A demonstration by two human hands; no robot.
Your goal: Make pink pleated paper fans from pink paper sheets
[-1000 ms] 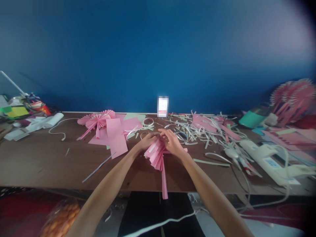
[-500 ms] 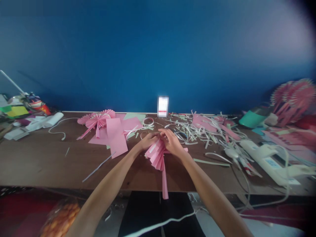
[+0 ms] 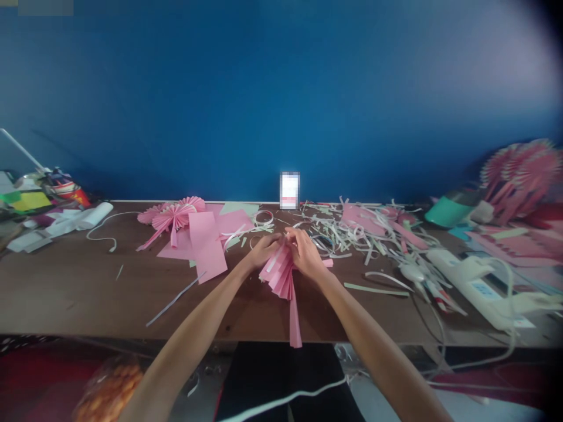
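Observation:
A pleated pink paper fan (image 3: 281,278) hangs between my hands over the table's front part, a long pink strip (image 3: 295,322) trailing down from it. My left hand (image 3: 265,249) is closed on the fan's upper left edge. My right hand (image 3: 304,251) pinches its upper right side, the fingertips close to those of my left hand. A short pink end sticks out to the right from behind my right hand. The fingertips partly hide the top of the fan.
Pink sheets (image 3: 206,246) and finished pink rosettes (image 3: 176,215) lie on the left. White paper strips (image 3: 347,231) are heaped behind and right of my hands. Further right are a white power strip (image 3: 479,287), a green roll (image 3: 448,211) and more pink rosettes (image 3: 519,176).
The fan has tilted slightly, and its hanging strip has shifted a little right and up. My fingers have moved slightly at its top; both hands still hold it.

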